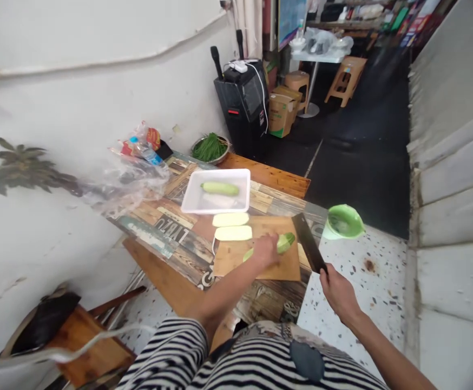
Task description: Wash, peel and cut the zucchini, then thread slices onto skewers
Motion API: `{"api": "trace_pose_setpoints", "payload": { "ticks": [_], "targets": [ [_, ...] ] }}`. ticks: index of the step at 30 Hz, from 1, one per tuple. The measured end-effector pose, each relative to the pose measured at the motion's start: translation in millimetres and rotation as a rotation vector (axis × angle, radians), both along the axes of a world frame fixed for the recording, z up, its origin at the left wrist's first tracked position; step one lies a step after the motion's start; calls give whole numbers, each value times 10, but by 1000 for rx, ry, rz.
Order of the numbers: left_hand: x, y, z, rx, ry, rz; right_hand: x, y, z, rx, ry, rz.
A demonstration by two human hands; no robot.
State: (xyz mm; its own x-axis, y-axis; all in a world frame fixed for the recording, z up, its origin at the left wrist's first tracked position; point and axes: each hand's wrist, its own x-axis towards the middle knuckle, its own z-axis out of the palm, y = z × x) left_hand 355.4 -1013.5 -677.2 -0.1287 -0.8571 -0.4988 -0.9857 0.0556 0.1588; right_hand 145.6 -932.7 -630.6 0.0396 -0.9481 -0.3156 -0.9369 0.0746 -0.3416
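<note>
My left hand [265,251] presses down on a light green squash [284,242] lying on a wooden cutting board [236,254], fingers closed over it. My right hand [337,290] grips the handle of a dark cleaver [306,238], whose blade is raised at the board's right edge, just right of the squash. Two pale cut squash halves [231,226] lie flat at the board's far left side. A white tray [191,201] beyond the board holds another whole squash [220,188].
A green plastic bowl [344,221] sits at the table's right corner. A metal bowl of green chives [210,148] and plastic bags with bottles [139,157] lie by the wall. A black speaker [242,105] stands past the table. A wooden chair [82,341] is at lower left.
</note>
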Motion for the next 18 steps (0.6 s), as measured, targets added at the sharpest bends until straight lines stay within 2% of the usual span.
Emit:
{"api": "trace_pose_setpoints", "payload": {
  "ticks": [4, 10, 18],
  "targets": [
    [-111, 101, -146, 62, -24, -6, -58, 111, -45, 98, 85, 98],
    [-75, 160, -367, 45, 0, 27, -73, 158, -112, 182, 61, 152],
    [-57, 106, -446, 67, -17, 6, -50, 109, -162, 240, 100, 183]
  ]
}}
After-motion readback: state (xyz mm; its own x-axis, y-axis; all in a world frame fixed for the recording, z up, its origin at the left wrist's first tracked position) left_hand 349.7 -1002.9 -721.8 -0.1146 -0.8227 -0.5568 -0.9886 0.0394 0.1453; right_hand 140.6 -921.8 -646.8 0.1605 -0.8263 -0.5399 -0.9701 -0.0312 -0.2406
